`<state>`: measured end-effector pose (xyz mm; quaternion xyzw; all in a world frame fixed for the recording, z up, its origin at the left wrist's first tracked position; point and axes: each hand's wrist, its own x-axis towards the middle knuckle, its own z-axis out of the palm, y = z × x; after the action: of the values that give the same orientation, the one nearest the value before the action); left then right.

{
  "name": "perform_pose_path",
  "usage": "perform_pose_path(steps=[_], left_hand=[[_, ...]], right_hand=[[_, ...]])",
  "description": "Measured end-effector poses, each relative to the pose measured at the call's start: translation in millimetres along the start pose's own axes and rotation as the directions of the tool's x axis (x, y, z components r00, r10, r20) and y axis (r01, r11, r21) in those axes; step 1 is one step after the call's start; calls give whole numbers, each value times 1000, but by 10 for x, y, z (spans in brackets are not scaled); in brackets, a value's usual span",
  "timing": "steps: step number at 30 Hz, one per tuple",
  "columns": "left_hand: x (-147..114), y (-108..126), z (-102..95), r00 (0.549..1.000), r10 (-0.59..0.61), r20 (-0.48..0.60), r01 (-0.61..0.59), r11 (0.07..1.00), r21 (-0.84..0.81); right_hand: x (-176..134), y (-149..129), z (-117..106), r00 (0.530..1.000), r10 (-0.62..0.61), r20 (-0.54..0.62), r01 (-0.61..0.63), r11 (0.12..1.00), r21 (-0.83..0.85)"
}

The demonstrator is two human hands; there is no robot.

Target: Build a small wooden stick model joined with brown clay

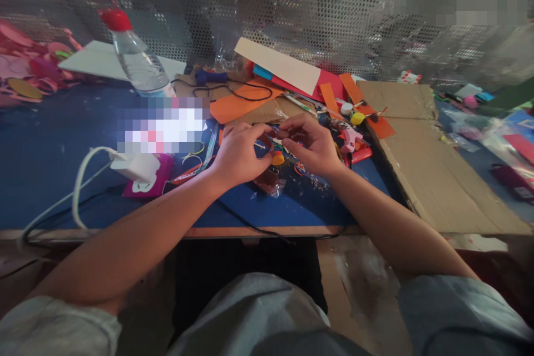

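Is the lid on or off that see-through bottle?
It's on: the red lid sits over the top of the clear bottle, covering its mouth.

1. A flat blue surface [54, 133] has a light-brown front edge.
2. On its right lies flat brown cardboard [450, 178].
3. Toward its left lies a flat magenta object [166, 167].
4. Near the middle lies crumpled clear plastic [276, 188].

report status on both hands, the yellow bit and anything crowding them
Left hand and right hand nearly meeting, grip unclear. Yellow bit near left hand. Orange card beyond, pink piece beside right hand.
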<state>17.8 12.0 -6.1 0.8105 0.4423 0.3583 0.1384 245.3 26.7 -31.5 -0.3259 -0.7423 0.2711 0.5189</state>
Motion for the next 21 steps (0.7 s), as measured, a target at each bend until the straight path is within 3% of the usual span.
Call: perform_pose_path(steps=[7,21], left_hand=[[-7,28,11,1000,2,-21,-2,1000,-29],[-26,13,50,998,24,-61,-29,997,-69]], right_hand=[[-10,45,8,998,59,-4,-59,997,47],[22,92,-31,997,29,65,-32,998,57]])
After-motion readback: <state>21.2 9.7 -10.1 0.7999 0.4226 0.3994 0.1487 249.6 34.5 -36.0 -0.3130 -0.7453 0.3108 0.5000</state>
